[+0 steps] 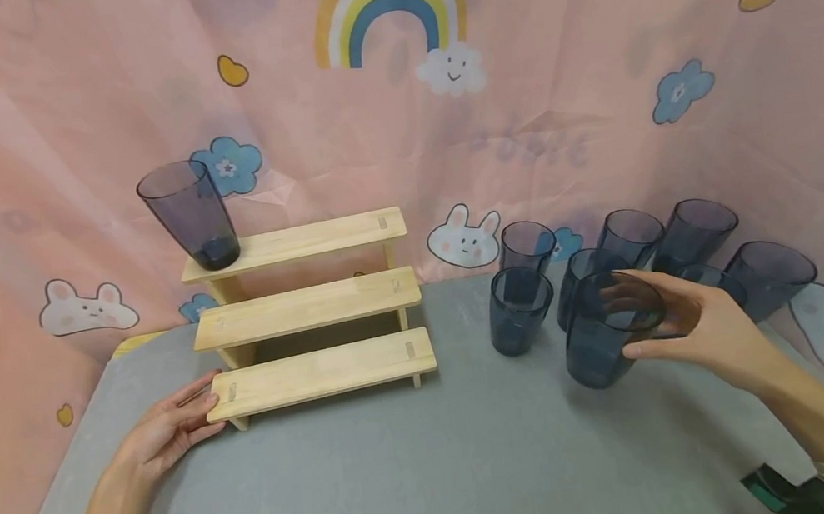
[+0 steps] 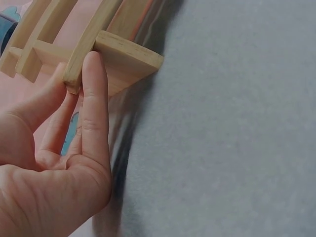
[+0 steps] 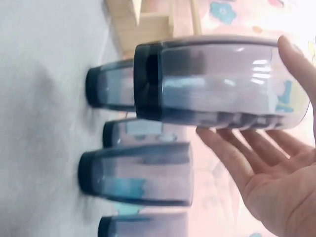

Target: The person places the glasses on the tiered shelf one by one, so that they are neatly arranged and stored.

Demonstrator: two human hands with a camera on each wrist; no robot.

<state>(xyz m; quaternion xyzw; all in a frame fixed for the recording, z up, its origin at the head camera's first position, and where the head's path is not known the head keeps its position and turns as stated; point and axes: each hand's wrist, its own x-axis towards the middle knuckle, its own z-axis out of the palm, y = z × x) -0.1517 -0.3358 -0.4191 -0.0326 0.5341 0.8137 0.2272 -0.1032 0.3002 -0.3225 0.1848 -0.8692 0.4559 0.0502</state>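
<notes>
A three-step wooden rack (image 1: 308,310) stands on the grey table, one blue-tinted tumbler (image 1: 193,221) upright at the left end of its top step. My left hand (image 1: 167,433) pinches the left end of the lowest step (image 2: 81,64) between thumb and fingers. Over on the right, my right hand (image 1: 699,331) grips another clear blue tumbler (image 3: 212,81) by its side, thumb opposite the fingers. This tumbler is held above the table, slightly tilted, its mouth up. Behind it stand several more such tumblers (image 1: 520,317), partly hidden by the held one and the hand.
The grey-covered table (image 1: 434,464) stretches in front of the rack. A pink curtain (image 1: 555,108) printed with rabbits, flowers and a rainbow hangs close behind and along the sides. Standing tumblers (image 1: 769,278) reach to the table's right edge.
</notes>
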